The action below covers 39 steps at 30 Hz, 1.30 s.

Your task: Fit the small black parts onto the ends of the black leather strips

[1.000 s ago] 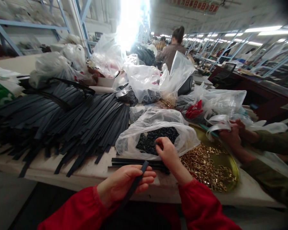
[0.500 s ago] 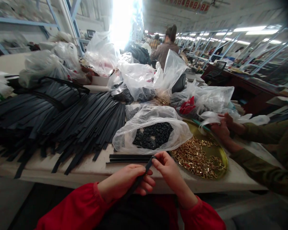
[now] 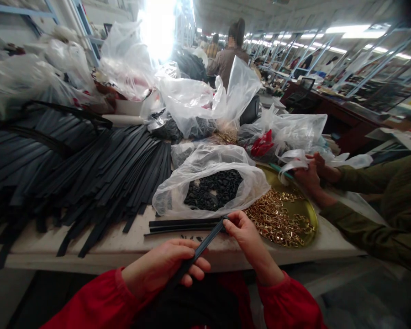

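A dark strap (image 3: 207, 241) runs slantwise between my two hands, above the table's front edge. My left hand (image 3: 173, 262) grips its lower stretch between thumb and fingers, the other fingers loosely curled beneath. At the strap's upper end, my right hand (image 3: 241, 230) pinches the tip; whether a small part sits in that pinch is hidden. Just behind lie several black straps (image 3: 181, 225) side by side on the table. Beyond them an open clear plastic bag (image 3: 164, 194) holds small black loops (image 3: 214, 188). Gold metal links (image 3: 277, 217) fill a round, gold-coloured tray (image 3: 312, 224) to the right.
A large heap of black straps (image 3: 113, 178) covers the left of the white table (image 3: 123, 249). Filled plastic bags (image 3: 188, 100) stand along the back. At right, a co-worker's hands (image 3: 310, 176) hold white ribbon-like material beside the tray. Another person (image 3: 228, 59) is farther back.
My hands have drawn apart, left hand down and leftward, so more of the strap shows between them. The view has shifted slightly. The co-worker's hands stay beside the tray.
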{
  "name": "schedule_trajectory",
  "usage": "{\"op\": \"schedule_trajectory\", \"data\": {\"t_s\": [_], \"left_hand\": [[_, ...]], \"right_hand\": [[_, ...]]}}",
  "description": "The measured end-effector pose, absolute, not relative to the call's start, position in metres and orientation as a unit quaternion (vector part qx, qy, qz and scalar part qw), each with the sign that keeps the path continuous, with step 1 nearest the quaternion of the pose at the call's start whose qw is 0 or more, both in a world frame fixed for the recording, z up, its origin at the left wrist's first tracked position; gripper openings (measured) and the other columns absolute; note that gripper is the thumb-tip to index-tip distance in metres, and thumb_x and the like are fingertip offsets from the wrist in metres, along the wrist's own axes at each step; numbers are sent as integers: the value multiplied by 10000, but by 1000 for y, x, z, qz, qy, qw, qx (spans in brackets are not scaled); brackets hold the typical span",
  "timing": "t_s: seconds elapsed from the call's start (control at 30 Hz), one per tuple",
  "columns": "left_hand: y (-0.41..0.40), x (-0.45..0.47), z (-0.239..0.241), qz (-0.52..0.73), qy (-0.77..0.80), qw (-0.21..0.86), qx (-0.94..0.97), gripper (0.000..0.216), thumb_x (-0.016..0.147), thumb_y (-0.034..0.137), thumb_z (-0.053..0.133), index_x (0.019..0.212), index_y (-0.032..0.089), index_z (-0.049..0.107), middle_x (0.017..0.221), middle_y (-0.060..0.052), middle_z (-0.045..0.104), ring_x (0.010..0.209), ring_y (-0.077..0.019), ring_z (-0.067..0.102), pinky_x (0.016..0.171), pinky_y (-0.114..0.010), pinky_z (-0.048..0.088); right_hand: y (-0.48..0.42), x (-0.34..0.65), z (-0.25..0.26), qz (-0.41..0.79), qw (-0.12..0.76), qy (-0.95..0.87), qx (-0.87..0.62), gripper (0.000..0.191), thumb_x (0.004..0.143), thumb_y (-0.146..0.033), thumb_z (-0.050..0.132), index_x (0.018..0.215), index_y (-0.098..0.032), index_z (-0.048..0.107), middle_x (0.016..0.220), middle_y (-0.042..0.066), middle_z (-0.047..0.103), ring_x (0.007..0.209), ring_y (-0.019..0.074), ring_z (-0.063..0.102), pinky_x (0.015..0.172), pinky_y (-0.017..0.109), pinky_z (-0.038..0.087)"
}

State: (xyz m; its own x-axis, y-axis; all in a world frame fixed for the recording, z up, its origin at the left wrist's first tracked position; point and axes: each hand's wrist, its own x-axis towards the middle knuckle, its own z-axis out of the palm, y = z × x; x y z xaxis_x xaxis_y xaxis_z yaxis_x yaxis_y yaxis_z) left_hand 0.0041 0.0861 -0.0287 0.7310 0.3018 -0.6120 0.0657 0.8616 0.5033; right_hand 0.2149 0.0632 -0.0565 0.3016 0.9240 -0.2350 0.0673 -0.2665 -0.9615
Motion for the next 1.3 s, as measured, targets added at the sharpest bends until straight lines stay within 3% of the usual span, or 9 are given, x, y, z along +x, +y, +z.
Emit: {"op": "schedule_trajectory", "data": {"t_s": [0.1, 0.23, 0.33, 0.47, 0.6, 0.93, 1.13, 1.3], "left_hand": [[91, 10, -27, 55, 366, 898, 239, 296, 768, 294, 534, 968, 79, 577, 797, -88, 653, 537, -82, 572, 391, -130, 396], [96, 17, -26, 50, 374, 905, 198, 273, 726, 276, 580, 942, 110, 600, 673, 27, 527, 434, -14, 406, 349, -112, 257], [90, 18, -27, 88, 399, 875, 260, 287, 689, 273, 628, 936, 128, 604, 663, 50, 472, 463, -18, 379, 382, -130, 241], [80, 18, -28, 128, 431, 814, 368, 383, 762, 449, 504, 914, 117, 619, 595, 60, 422, 476, -43, 339, 397, -164, 223], [77, 19, -29, 109, 442, 802, 388, 302, 726, 397, 526, 868, 138, 585, 507, 78, 409, 450, -53, 343, 400, -174, 225], [76, 16, -31, 100, 429, 818, 369, 248, 715, 329, 519, 874, 139, 533, 546, 59, 457, 461, -55, 415, 393, -154, 292], [75, 17, -26, 88, 427, 816, 380, 208, 726, 275, 488, 873, 145, 555, 595, 36, 502, 518, -70, 459, 430, -165, 318], [76, 14, -28, 96, 396, 821, 401, 245, 723, 255, 500, 919, 139, 591, 829, -17, 587, 553, -66, 453, 463, -191, 291]], "right_hand": [[61, 208, -54, 477, 477, -373, -638, 328, 620, -436, 668, 735, -176, 505, 624, -40, 507, 572, 102, 454, 531, 235, 355], [54, 197, -50, 512, 498, -336, -614, 333, 608, -410, 698, 740, -178, 500, 601, -61, 493, 529, 77, 433, 511, 216, 339], [49, 194, -53, 533, 525, -287, -598, 320, 622, -379, 708, 756, -186, 490, 599, -70, 499, 527, 68, 440, 527, 208, 337], [43, 191, -59, 585, 540, -229, -560, 316, 624, -348, 723, 728, -193, 468, 580, -74, 505, 509, 62, 437, 505, 195, 319], [40, 187, -59, 612, 574, -179, -514, 298, 624, -295, 733, 689, -191, 462, 614, -70, 527, 505, 49, 433, 486, 171, 330], [37, 181, -62, 598, 595, -114, -525, 255, 619, -322, 737, 688, -170, 544, 673, -31, 620, 523, 32, 509, 497, 116, 423], [36, 180, -65, 575, 598, -124, -545, 352, 601, -308, 747, 906, -208, 602, 730, -36, 619, 525, 39, 521, 482, 129, 441], [32, 179, -64, 568, 584, -146, -561, 292, 618, -297, 736, 871, -196, 631, 771, -31, 626, 541, 34, 533, 508, 129, 450]]}}
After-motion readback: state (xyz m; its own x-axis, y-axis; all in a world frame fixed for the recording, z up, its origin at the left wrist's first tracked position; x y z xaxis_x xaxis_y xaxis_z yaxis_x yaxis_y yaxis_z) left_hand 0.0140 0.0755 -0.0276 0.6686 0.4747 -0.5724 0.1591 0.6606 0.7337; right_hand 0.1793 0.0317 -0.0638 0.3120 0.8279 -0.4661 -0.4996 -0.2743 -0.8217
